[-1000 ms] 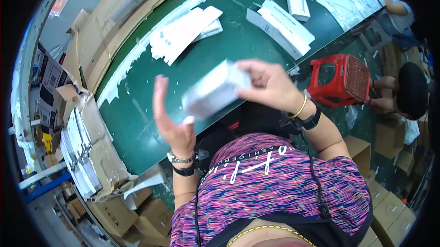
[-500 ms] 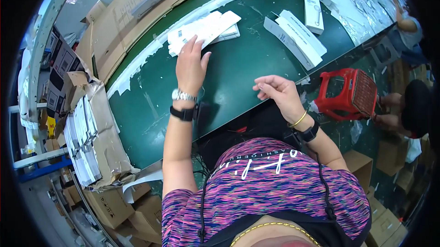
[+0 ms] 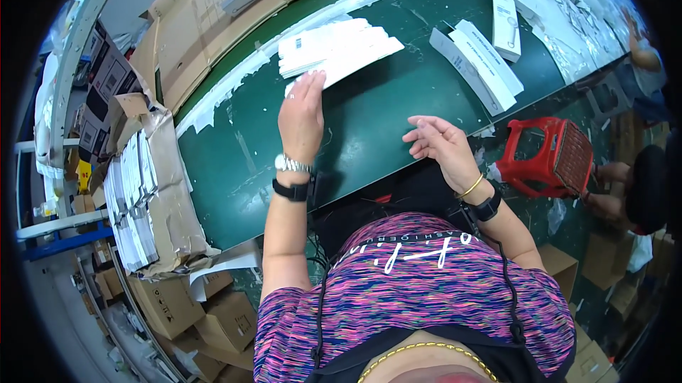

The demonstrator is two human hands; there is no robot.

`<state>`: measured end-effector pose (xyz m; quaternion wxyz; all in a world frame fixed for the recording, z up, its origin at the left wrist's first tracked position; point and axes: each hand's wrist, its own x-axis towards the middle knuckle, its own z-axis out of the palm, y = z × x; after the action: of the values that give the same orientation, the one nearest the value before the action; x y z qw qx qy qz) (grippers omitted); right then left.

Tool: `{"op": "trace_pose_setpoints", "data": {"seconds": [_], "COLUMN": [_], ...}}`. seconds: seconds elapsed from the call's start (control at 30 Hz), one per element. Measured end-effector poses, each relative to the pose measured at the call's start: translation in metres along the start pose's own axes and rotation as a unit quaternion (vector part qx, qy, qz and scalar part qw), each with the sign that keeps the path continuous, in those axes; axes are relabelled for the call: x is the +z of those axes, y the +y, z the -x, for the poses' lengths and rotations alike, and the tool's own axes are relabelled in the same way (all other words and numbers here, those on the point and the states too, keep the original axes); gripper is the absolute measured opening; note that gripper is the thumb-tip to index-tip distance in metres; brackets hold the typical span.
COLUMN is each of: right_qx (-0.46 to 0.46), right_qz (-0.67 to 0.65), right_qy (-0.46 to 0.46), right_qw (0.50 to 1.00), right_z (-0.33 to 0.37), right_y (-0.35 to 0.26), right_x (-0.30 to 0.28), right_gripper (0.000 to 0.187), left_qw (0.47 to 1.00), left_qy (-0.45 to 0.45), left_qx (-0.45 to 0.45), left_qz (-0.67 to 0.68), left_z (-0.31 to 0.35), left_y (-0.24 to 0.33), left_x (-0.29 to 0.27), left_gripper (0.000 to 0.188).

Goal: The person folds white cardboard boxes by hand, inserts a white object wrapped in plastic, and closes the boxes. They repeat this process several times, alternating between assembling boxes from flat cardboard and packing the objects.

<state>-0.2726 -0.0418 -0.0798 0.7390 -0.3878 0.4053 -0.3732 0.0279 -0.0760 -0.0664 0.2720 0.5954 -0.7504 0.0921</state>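
Fingertips of my left hand [image 3: 302,116] are pressing flat on the near edge of a loose stack of white flat cardboard sheets [image 3: 334,49], which is lying on the dark green bench [image 3: 369,127] well ahead of me. I am keeping that hand open, palm down and fingers together, gripping nothing; I judge the flat pressure suits sliding a single sheet off the stack rather than pinching it.

My right hand [image 3: 444,145] is hovering just over the bench, nearer to me than the stack and off to its right, well apart from it. It is open too, fingers loosely spread and empty, as though I am holding it ready to receive whatever comes off the pile.

Beyond and to the right of the stack, several long white folded cartons [image 3: 476,63] are lying side by side on the bench, out of reach of both hands. To the left of the stack, beyond the bench edge, flattened brown cardboard [image 3: 192,35] is leaning, and further left and nearer to me a torn brown box holding bundled white sheets [image 3: 138,205] is sitting open. Far to the right of the stack, below the bench edge, a red plastic stool [image 3: 547,159] is standing on the floor.
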Motion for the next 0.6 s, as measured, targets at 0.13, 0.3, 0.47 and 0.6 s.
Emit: {"op": "trace_pose_setpoints", "data": {"seconds": [0.13, 0.3, 0.47, 0.6], "right_qx": [0.000, -0.001, -0.041, -0.050], "right_qz": [-0.034, 0.025, 0.000, -0.013], "right_qy": [0.002, -0.085, -0.093, -0.054], "right_qw": [0.999, 0.996, 0.995, 0.997], "right_z": [-0.003, -0.005, -0.006, -0.008], "right_y": [-0.002, -0.005, -0.004, 0.001], "right_x": [0.011, 0.035, 0.049, 0.042], "right_gripper": [0.039, 0.045, 0.045, 0.043], "left_qw": [0.896, 0.582, 0.579, 0.619], "left_qy": [0.008, 0.171, 0.099, -0.026], "left_qx": [-0.306, -0.390, -0.398, -0.429], "left_qz": [0.321, 0.693, 0.704, 0.658], "left_z": [0.051, 0.059, 0.074, 0.081], "left_y": [0.033, 0.080, 0.087, 0.087], "left_x": [-0.039, -0.051, -0.046, -0.048], "left_gripper": [0.027, 0.029, 0.033, 0.032]}}
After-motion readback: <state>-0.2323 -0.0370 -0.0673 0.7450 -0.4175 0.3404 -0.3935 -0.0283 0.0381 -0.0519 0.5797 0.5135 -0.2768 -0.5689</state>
